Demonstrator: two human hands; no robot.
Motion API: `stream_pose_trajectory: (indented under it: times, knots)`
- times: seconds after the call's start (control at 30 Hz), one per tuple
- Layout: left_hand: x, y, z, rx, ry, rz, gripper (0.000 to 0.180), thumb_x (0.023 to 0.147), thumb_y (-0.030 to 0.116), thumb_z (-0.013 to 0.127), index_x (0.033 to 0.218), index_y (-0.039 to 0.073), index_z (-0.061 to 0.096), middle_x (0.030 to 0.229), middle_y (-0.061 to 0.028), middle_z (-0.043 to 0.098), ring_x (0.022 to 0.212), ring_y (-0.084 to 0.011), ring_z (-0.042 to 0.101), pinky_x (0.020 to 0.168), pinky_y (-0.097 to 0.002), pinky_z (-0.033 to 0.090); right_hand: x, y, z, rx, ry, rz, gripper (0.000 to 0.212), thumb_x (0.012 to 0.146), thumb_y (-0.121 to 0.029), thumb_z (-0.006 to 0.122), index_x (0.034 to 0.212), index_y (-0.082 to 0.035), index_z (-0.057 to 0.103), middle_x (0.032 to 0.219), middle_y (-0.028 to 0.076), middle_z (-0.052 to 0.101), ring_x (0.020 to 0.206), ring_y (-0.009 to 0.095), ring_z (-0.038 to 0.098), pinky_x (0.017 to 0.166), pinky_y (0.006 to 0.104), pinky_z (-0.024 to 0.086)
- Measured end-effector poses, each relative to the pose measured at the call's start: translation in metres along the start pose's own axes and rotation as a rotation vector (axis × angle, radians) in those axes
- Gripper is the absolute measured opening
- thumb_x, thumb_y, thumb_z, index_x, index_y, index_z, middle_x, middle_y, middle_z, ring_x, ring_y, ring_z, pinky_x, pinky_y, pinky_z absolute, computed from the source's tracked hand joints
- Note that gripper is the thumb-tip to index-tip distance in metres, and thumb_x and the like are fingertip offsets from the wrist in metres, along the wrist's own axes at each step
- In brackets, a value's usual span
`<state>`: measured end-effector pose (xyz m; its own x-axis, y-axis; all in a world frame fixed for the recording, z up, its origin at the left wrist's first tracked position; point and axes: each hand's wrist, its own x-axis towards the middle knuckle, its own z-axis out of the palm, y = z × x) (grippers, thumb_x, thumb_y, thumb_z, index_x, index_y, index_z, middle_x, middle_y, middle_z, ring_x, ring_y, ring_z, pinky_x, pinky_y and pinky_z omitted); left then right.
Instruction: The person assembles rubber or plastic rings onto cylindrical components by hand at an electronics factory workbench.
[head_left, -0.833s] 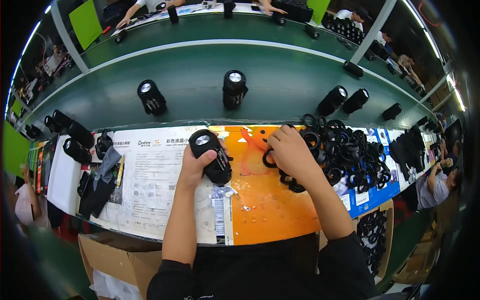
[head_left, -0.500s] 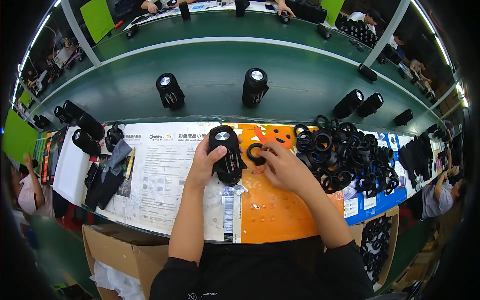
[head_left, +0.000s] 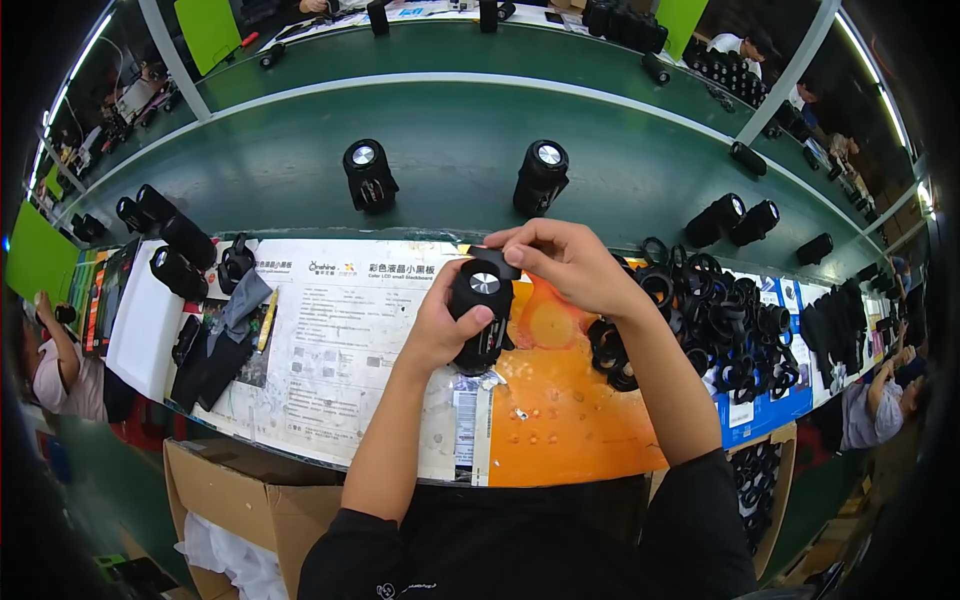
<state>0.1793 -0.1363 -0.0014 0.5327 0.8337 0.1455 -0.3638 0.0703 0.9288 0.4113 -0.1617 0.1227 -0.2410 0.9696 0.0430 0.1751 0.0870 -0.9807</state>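
Note:
A black cylindrical speaker [head_left: 485, 310] with a round silver disc on its top end stands upright over the work surface. My left hand [head_left: 440, 322] is wrapped round its left side, thumb across the front. In the fingers of my right hand [head_left: 560, 262] is a black ring [head_left: 494, 262], pinched and tilted at the far edge of the speaker's top. It looks to be touching or very close to that edge; the exact contact is partly hidden by my fingers. A heap of similar black rings [head_left: 715, 310] lies to the right of my right forearm.
Two black speakers [head_left: 370, 178] [head_left: 542, 178] stand on the green bench ahead. More speakers [head_left: 180, 235] are at the left, near grey and black cloths [head_left: 225, 335]. Cardboard boxes [head_left: 250, 490] sit below the table edge. Other people work at both sides and across the bench.
My right hand has lifted the ring from beside the speaker to the far edge of its top. The speaker, in my left hand, has shifted slightly right in the picture, as has the bench.

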Motion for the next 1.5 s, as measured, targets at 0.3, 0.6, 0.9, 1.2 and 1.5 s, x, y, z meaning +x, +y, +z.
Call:
stream_pose_trajectory:
  times: [0.3, 0.6, 0.9, 1.2, 1.5]
  knots:
    - [-0.004, 0.011, 0.003, 0.078, -0.01, -0.058, 0.085, 0.087, 0.046, 0.095, 0.149, 0.005, 0.054, 0.13, -0.0107, 0.068, 0.117, -0.0211, 0.071, 0.104, -0.0359, 0.061, -0.005, -0.024, 0.003, -0.269, -0.12, -0.077, 0.016, 0.104, -0.017, 0.082, 0.106, -0.001, 0.079, 0.146, 0.016, 0.076, 0.128, 0.026, 0.073, 0.115, 0.0406, 0.056]
    - [-0.005, 0.017, 0.013, 0.03, -0.006, -0.011, 0.075, 0.088, 0.036, 0.096, 0.145, 0.007, 0.055, 0.132, -0.009, 0.065, 0.12, -0.0187, 0.065, 0.106, -0.0335, 0.056, -0.018, -0.026, 0.012, -0.562, -0.086, -0.296, 0.01, 0.101, -0.012, 0.08, 0.107, -0.004, 0.079, 0.147, 0.014, 0.076, 0.134, 0.035, 0.069, 0.113, 0.0477, 0.056]
    - [-0.007, 0.015, 0.014, 0.057, 0.001, 0.013, 0.076, 0.087, 0.034, 0.096, 0.144, 0.008, 0.053, 0.129, -0.0082, 0.065, 0.119, -0.0184, 0.066, 0.104, -0.0337, 0.056, -0.023, -0.033, 0.022, -0.591, -0.057, -0.23, 0.038, 0.099, -0.006, 0.079, 0.136, -0.012, 0.082, 0.151, 0.014, 0.073, 0.133, 0.036, 0.065, 0.112, 0.0465, 0.057]
    - [-0.006, 0.014, 0.013, 0.121, 0.014, 0.07, 0.082, 0.087, 0.046, 0.094, 0.147, 0.007, 0.054, 0.127, -0.009, 0.069, 0.114, -0.0187, 0.068, 0.1, -0.0345, 0.057, -0.022, -0.037, 0.025, -0.729, -0.137, -0.325, 0.064, 0.092, 0.009, 0.075, 0.148, -0.021, 0.078, 0.156, 0.007, 0.07, 0.125, 0.035, 0.062, 0.111, 0.0413, 0.059]
    - [-0.006, 0.014, 0.006, 0.181, -0.006, -0.093, 0.074, 0.09, 0.039, 0.095, 0.145, 0.0, 0.064, 0.134, -0.0116, 0.075, 0.123, -0.0214, 0.07, 0.11, -0.0363, 0.055, 0.043, -0.053, 0.049, -0.632, -0.16, -0.361, 0.027, 0.099, -0.02, 0.067, 0.11, -0.007, 0.088, 0.136, 0.012, 0.082, 0.123, 0.035, 0.072, 0.111, 0.0477, 0.056]
